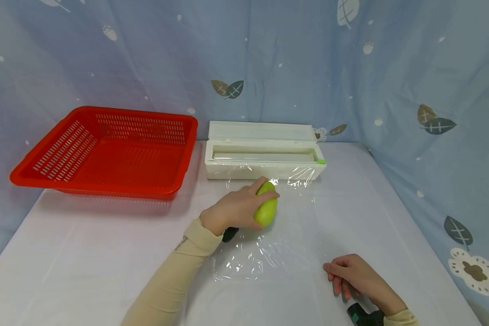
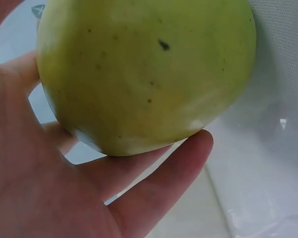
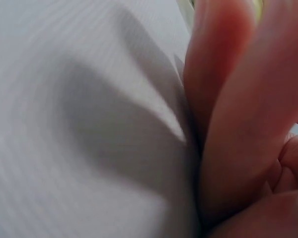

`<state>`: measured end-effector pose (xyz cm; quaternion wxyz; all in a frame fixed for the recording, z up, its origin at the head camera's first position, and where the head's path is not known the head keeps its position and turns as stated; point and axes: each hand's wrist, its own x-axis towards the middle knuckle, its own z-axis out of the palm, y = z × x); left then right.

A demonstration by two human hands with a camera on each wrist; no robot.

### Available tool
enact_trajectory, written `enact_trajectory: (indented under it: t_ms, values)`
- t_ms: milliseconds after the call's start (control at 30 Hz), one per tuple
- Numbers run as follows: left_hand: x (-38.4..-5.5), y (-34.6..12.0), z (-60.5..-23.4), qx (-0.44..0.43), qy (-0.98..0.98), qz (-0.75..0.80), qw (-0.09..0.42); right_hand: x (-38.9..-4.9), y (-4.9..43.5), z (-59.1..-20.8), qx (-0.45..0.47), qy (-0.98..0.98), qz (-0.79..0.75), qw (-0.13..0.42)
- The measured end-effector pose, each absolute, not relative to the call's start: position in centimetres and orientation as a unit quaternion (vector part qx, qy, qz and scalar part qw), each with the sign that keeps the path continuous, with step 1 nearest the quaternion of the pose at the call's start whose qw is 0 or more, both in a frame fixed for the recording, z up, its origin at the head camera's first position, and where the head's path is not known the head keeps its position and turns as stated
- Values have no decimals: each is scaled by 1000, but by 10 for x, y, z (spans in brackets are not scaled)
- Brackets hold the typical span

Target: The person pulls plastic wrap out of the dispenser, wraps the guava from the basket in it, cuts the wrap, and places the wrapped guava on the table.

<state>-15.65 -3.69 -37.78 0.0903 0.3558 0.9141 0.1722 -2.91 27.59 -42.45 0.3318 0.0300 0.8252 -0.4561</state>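
Faces a broad table covered in white cloth (image 1: 89,258), faintly creased and running back to a blue curtain (image 1: 277,54). Meets the same curtain again along the right side, hung in soft folds and printed with brown and dark green leaves (image 1: 437,121), white blossoms (image 1: 474,271) and small pale dots. Shows a fine weave in the cloth close up, with blurred grey shadows beside the fingers in the right wrist view. Glints with wrinkled highlights where clear film (image 1: 244,260) lies over the white, stretching forward from a long white box (image 1: 265,172) near the back edge. Stands open, with the lid (image 1: 262,131) raised near the curtain and a pale roll (image 1: 265,157) inside. Grasps a green fruit (image 1: 267,212), dark-speckled, in the curled left hand (image 1: 237,207), over the film just in front of the box. Cannot tell contact from a slight gap beneath the fruit. Lies released at lower right, in the case of the right hand (image 1: 352,275), with loosely bent fingers near the cloth. Sits at back left, for the slotted red basket (image 1: 118,188), beside the box.
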Motion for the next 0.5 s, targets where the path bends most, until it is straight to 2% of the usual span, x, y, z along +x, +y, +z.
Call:
enact_trajectory:
  t_ms: [500]
  values:
    - [-146, -23, -380, 441, 883, 149, 57, -29, 276, -425, 42, 827, -452, 331]
